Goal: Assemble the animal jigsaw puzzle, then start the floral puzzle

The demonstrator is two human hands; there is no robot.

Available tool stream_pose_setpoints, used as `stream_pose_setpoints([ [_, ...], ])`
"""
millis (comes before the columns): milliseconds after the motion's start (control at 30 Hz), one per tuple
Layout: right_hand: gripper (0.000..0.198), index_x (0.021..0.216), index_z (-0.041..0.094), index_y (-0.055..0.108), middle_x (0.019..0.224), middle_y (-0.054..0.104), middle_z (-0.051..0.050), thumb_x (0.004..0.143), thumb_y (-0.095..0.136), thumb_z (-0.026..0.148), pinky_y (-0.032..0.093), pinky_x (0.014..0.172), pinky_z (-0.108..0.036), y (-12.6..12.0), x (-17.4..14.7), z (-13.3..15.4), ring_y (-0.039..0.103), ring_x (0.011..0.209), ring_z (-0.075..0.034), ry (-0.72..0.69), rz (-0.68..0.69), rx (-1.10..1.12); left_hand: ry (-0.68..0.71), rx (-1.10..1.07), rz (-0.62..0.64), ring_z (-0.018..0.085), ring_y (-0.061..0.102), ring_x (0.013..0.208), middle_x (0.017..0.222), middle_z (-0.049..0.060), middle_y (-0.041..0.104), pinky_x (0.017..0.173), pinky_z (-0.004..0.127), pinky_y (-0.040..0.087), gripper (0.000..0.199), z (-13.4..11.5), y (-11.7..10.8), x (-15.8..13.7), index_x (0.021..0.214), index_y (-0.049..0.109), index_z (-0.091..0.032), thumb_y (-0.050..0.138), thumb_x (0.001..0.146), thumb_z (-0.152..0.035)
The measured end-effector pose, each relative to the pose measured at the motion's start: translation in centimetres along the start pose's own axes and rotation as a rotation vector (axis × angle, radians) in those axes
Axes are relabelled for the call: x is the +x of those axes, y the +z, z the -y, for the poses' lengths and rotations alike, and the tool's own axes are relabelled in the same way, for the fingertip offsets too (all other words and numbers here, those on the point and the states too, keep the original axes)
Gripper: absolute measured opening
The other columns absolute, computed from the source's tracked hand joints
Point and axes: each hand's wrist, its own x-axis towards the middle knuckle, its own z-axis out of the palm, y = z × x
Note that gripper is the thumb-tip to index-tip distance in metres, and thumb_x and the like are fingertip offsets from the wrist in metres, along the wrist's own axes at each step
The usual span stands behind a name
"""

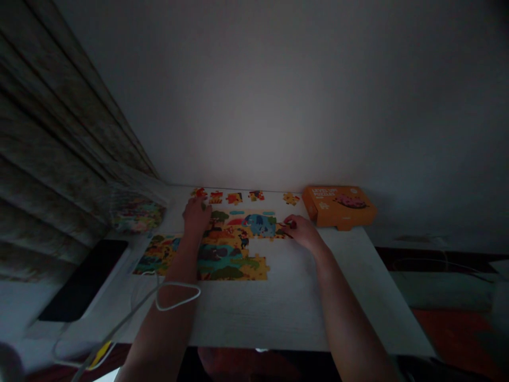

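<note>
A partly assembled jigsaw puzzle (222,254) with animals lies on the white table; a blue elephant shows in its upper row. My right hand (303,232) is at the right end of that row, with thumb and fingers pinched on a puzzle piece (282,232) that touches or nearly touches the elephant part. My left hand (195,216) is at the puzzle's upper left corner, its fingers curled. A small green bit shows between thumb and finger, seemingly a puzzle piece, mostly hidden. Just beyond those fingers lies a loose red puzzle piece (200,192).
Several loose pieces (234,198) lie along the wall. An orange puzzle box (342,207) stands at the back right. On the left are a clear bag with colourful contents (139,213), a black tablet-like slab (85,281) and a white cable (175,304) crossing over my left forearm.
</note>
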Motion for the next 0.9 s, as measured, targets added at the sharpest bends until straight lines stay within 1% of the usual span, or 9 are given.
stream_pose_setpoints([
  [33, 0.018, 0.097, 0.020, 0.074, 0.081, 0.067, -0.004, 0.087, 0.074, 0.034, 0.037, 0.060, -0.026, 0.0, 0.0, 0.1, 0.059, 0.068, -0.016, -0.010, -0.015, -0.012, -0.049, 0.016, -0.007, 0.031, 0.056, 0.131, 0.139, 0.015, 0.060, 0.113, 0.044, 0.044, 0.040, 0.4, -0.2, 0.1, 0.129, 0.064, -0.019, 0.058, 0.091, -0.027],
  [100, 0.017, 0.098, 0.021, 0.074, 0.085, 0.067, -0.005, 0.086, 0.076, 0.033, 0.037, 0.061, -0.026, 0.1, 0.0, 0.2, 0.060, 0.070, -0.016, -0.029, -0.035, -0.034, -0.103, 0.042, 0.006, 0.033, 0.056, 0.131, 0.140, 0.017, 0.058, 0.112, 0.046, 0.044, 0.044, 1.0, -0.2, 0.0, 0.133, 0.062, -0.018, 0.059, 0.090, -0.029],
  [200, 0.014, 0.096, 0.021, 0.076, 0.084, 0.067, -0.005, 0.086, 0.076, 0.031, 0.038, 0.061, -0.026, 0.1, -0.1, 0.4, 0.061, 0.071, -0.016, -0.041, -0.031, -0.049, -0.125, 0.089, 0.055, 0.036, 0.056, 0.130, 0.140, 0.020, 0.059, 0.111, 0.049, 0.043, 0.049, 1.2, 0.0, -0.1, 0.135, 0.060, -0.016, 0.060, 0.088, -0.032],
  [300, 0.011, 0.092, 0.021, 0.075, 0.083, 0.069, -0.005, 0.085, 0.077, 0.030, 0.038, 0.061, -0.026, -0.1, -0.2, 0.6, 0.061, 0.071, -0.017, -0.030, -0.015, -0.032, -0.152, 0.129, 0.083, 0.038, 0.055, 0.130, 0.139, 0.019, 0.060, 0.109, 0.054, 0.042, 0.053, 1.4, -0.1, -0.1, 0.137, 0.058, -0.019, 0.062, 0.087, -0.039],
  [400, 0.011, 0.086, 0.021, 0.073, 0.079, 0.069, -0.005, 0.085, 0.077, 0.031, 0.038, 0.061, -0.026, -0.4, -0.2, 0.7, 0.061, 0.070, -0.017, -0.017, 0.029, 0.006, -0.194, 0.148, 0.095, 0.041, 0.054, 0.130, 0.138, 0.019, 0.061, 0.106, 0.059, 0.042, 0.055, 1.6, -0.5, 0.0, 0.136, 0.058, -0.021, 0.065, 0.085, -0.042],
  [500, 0.012, 0.083, 0.020, 0.071, 0.079, 0.069, -0.005, 0.085, 0.075, 0.031, 0.037, 0.060, -0.027, -0.5, -0.3, 0.7, 0.061, 0.070, -0.018, -0.026, 0.038, 0.019, -0.246, 0.132, 0.118, 0.043, 0.053, 0.130, 0.138, 0.019, 0.061, 0.104, 0.062, 0.042, 0.054, 1.6, -0.8, 0.2, 0.132, 0.059, -0.023, 0.070, 0.082, -0.040],
  [600, 0.014, 0.085, 0.020, 0.070, 0.080, 0.069, -0.005, 0.086, 0.074, 0.034, 0.037, 0.060, -0.027, -0.5, -0.3, 0.7, 0.061, 0.070, -0.018, -0.018, 0.027, 0.012, -0.298, 0.085, 0.126, 0.042, 0.053, 0.131, 0.137, 0.017, 0.063, 0.104, 0.061, 0.041, 0.052, 1.6, -1.1, 0.4, 0.128, 0.060, -0.025, 0.073, 0.080, -0.037],
  [800, 0.018, 0.086, 0.021, 0.070, 0.078, 0.069, -0.006, 0.091, 0.068, 0.039, 0.038, 0.062, -0.029, -0.2, -0.2, 0.4, 0.061, 0.069, -0.019, -0.015, -0.003, -0.009, -0.344, 0.017, 0.132, 0.042, 0.053, 0.133, 0.131, 0.013, 0.068, 0.106, 0.062, 0.039, 0.050, 1.4, -1.3, 0.8, 0.122, 0.060, -0.026, 0.079, 0.076, -0.031],
  [900, 0.017, 0.089, 0.021, 0.070, 0.077, 0.069, -0.005, 0.091, 0.068, 0.038, 0.039, 0.063, -0.029, 0.0, 0.0, 0.1, 0.062, 0.069, -0.019, -0.015, -0.025, 0.008, -0.321, -0.044, 0.104, 0.037, 0.059, 0.126, 0.132, 0.014, 0.065, 0.105, 0.055, 0.044, 0.055, 1.8, -1.1, 0.9, 0.124, 0.059, -0.024, 0.079, 0.073, -0.020],
])
